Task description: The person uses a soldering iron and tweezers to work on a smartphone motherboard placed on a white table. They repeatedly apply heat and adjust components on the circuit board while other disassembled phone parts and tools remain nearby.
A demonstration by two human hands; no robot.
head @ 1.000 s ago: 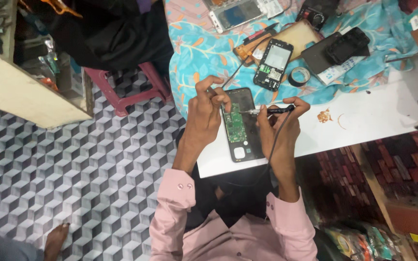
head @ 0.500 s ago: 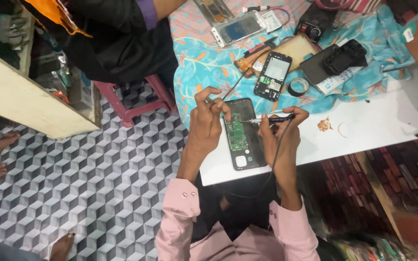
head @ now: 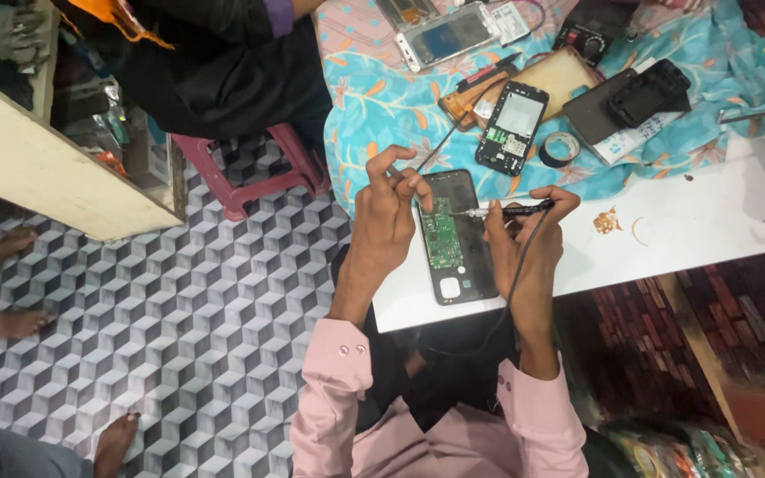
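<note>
Tool tip [head: 455,212] now over opened phone [head: 452,239], right hand [head: 524,239] grip closed.

Left hand [head: 391,204] fingers seemingly raised higher over opened phone [head: 452,237], soldering iron [head: 506,211] tilted flatter

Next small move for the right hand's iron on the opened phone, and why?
Probably lower the black corded soldering iron in the right hand onto the green circuit board: its tip hovers at the opened black phone's upper part, which the left hand steadies.

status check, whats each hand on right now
Right hand in a grip on the corded soldering iron, tip over the opened phone. Left hand pinched at the phone's top edge. Nothing blocking.
</note>
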